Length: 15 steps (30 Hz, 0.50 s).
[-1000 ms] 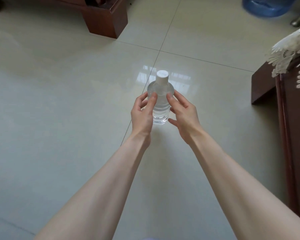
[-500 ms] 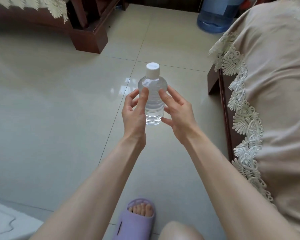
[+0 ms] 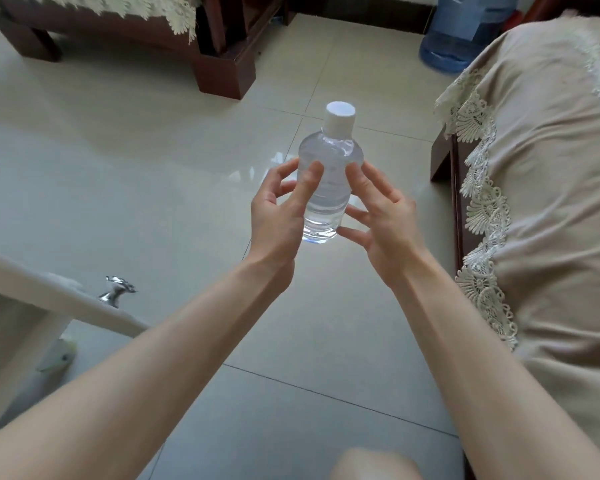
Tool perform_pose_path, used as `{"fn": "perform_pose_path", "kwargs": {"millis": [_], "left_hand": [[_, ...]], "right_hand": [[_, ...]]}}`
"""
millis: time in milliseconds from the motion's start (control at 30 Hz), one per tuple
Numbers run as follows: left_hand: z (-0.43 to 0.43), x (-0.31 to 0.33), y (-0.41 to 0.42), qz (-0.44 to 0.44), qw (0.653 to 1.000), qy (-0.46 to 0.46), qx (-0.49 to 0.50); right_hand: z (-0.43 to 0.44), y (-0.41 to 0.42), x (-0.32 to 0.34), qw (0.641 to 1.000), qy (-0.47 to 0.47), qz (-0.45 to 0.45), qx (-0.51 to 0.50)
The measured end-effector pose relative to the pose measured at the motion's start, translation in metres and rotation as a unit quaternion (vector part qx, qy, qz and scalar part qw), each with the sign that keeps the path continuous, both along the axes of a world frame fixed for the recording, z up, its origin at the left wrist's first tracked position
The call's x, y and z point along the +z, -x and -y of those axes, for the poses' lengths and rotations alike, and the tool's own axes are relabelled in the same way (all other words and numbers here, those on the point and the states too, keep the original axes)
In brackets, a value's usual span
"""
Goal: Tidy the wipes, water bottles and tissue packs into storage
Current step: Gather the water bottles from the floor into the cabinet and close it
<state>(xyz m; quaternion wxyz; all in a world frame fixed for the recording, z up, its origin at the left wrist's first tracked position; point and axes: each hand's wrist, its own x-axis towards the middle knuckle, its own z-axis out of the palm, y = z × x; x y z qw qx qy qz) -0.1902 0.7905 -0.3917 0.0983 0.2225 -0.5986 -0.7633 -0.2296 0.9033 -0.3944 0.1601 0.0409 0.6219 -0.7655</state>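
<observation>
Small clear plastic water bottle (image 3: 328, 188) with white screw cap (image 3: 340, 116), upright above the pale tiled floor (image 3: 118, 188), grasped between left hand (image 3: 280, 209) and right hand (image 3: 383, 220); each grip closes on the bottle. Lace-edged beige cover (image 3: 548, 188) at right.

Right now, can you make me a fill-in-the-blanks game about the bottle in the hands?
1. The water bottle has a cap coloured ____.
2. The bottle is held by the left hand and the right hand, so ____ hands are on it.
3. The big blue water jug stands on the ____.
4. The lace-edged cloth is on the person's ____ side.

Missing words: white; two; floor; right
</observation>
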Motion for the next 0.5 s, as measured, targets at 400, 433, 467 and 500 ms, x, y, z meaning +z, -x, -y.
{"fn": "perform_pose_path", "kwargs": {"millis": [400,433,467,500], "left_hand": [[0.032,-0.043,-0.08,-0.031,0.999,0.014,-0.025],[0.034,-0.046,-0.09,-0.03,0.999,0.014,-0.029],[0.037,-0.048,-0.099,-0.029,0.999,0.01,-0.034],[0.039,-0.049,-0.11,-0.028,0.999,0.007,-0.037]], "right_hand": [[0.025,-0.083,-0.041,0.999,-0.032,-0.039,-0.008],[0.027,-0.093,-0.043,0.999,-0.035,-0.037,-0.011],[0.029,-0.103,-0.045,0.999,-0.038,-0.037,-0.012],[0.03,-0.113,-0.046,0.999,-0.041,-0.035,-0.011]]}}
